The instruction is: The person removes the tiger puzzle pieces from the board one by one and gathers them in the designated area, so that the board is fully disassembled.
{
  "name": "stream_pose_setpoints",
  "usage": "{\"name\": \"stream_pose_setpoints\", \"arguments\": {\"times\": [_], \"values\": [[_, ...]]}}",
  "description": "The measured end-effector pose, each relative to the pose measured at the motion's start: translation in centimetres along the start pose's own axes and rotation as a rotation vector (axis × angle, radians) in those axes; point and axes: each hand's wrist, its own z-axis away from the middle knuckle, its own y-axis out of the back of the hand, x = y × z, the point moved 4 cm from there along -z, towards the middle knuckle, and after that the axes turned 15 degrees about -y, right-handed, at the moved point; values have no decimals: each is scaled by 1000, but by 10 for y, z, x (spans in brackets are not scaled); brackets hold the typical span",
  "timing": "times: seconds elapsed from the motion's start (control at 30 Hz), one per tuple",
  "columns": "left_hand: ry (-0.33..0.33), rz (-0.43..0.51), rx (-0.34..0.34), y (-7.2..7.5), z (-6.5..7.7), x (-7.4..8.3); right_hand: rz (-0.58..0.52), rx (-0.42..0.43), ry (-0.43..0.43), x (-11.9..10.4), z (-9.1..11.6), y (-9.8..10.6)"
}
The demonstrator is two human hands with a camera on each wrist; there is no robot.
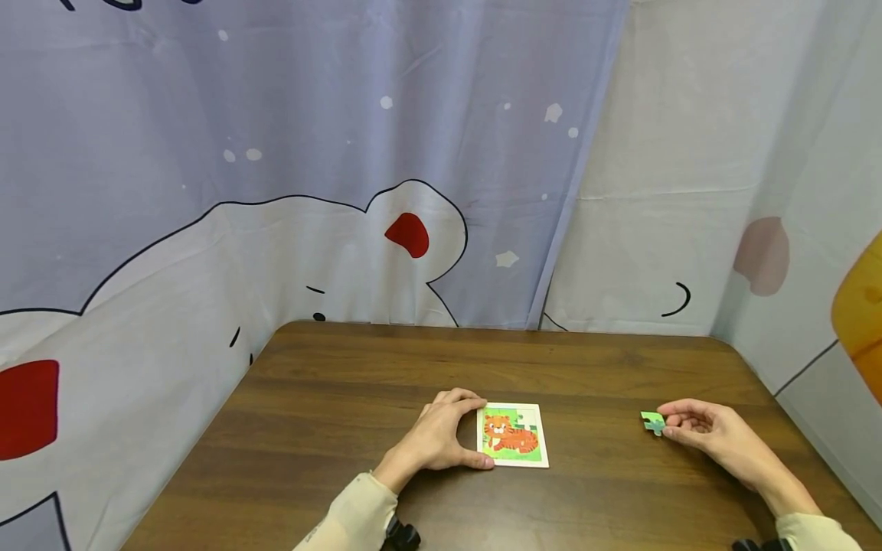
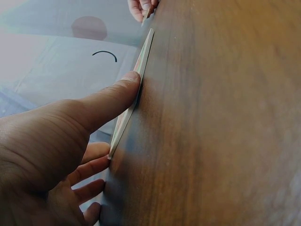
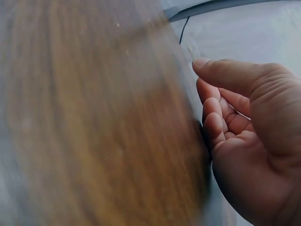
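Observation:
A small square jigsaw puzzle board (image 1: 513, 463) with a pale frame lies on the table, showing an orange tiger on green. At its upper right, a pale unfilled spot shows in the picture. My left hand (image 1: 439, 435) holds the board by its left side, thumb at the near edge and index finger at the far corner; the left wrist view shows the board (image 2: 123, 127) edge-on between them. Off to the right, my right hand (image 1: 717, 436) pinches a green puzzle piece (image 1: 653, 422) between thumb and fingertips. In the right wrist view the piece is hidden behind the hand (image 3: 263, 122).
The brown wooden table (image 1: 331, 383) extends under both hands. A printed curtain (image 1: 331, 130) hangs behind its far edge, and pale cloth (image 1: 813, 321) hangs along the right side. Black wrist devices sit at both cuffs.

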Motion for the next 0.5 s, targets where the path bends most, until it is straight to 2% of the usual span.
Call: {"name": "stream_pose_setpoints", "arguments": {"times": [0.5], "values": [[-3, -1, -4, 0, 1, 1, 68, 13, -24, 4, -3, -6]]}}
